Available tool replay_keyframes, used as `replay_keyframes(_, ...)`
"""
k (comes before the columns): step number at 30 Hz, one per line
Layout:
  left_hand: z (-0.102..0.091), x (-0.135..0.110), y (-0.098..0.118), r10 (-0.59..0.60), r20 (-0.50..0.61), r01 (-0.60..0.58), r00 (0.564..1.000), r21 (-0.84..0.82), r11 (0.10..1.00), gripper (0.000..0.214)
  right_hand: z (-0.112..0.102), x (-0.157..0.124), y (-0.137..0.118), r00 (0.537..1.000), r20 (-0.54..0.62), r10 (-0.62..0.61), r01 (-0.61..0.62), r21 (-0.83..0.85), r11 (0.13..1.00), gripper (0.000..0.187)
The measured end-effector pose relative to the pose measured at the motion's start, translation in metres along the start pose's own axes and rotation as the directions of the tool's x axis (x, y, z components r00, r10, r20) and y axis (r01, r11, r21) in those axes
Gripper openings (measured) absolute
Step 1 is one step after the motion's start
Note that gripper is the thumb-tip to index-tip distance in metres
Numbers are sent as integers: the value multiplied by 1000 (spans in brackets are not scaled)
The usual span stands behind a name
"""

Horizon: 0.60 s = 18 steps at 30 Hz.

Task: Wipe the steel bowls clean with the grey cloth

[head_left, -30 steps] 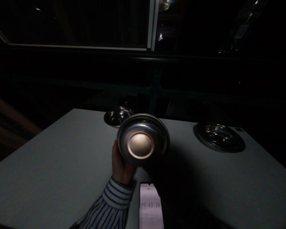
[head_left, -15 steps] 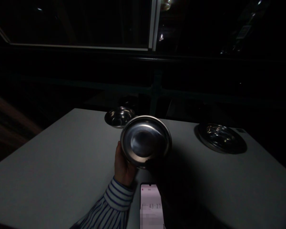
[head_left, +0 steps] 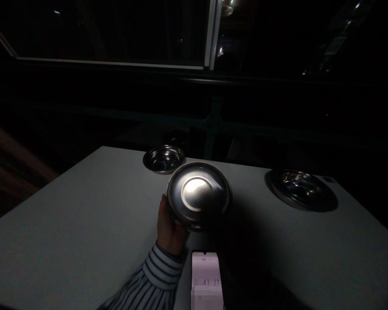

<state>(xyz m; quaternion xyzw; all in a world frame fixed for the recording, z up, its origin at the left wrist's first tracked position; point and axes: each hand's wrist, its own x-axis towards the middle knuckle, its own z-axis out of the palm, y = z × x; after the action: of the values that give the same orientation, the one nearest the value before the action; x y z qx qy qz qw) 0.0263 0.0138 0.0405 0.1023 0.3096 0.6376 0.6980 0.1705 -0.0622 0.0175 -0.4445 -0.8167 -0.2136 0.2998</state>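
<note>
My left hand (head_left: 168, 228), in a blue-and-white striped sleeve, grips the left rim of a shiny steel plate (head_left: 198, 194) and holds it tilted above the pale table (head_left: 77, 224). The plate's underside faces me and catches the light. My right hand is lost in the dark area right of the plate; I cannot make it out.
A small steel bowl (head_left: 163, 158) sits at the table's far edge behind the held plate. Another steel plate (head_left: 303, 189) lies at the far right. A lit phone (head_left: 205, 277) showing a timer lies near the front edge. The surroundings are dark.
The held plate has tipped and sunk slightly toward the table, so the bright reflection on it shifted. My left hand moved a little right and down with it.
</note>
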Motion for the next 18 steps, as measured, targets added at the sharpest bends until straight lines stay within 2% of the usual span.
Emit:
replay_keyframes(7, -1, -5, -1, 15, 12, -15, 1000, 38, 999, 28, 7, 17, -17, 998, 49, -49, 50, -16, 999, 29)
replay_keyframes(11, -5, -1, -2, -14, -37, 15, 999, 33, 999, 37, 6, 17, -10, 996, 76, -48, 51, -28, 998, 27)
replay_keyframes(15, -2, -2, -4, 4, -102, -3, 995, 14, 1000, 38, 4, 15, -4, 994, 100, -43, 46, -32, 998, 28)
replay_keyframes(18, -2, -2, -3, -18, -78, 18, 997, 1, 1000, 39, 7, 18, -10, 992, 109, -63, 66, -22, 998, 30)
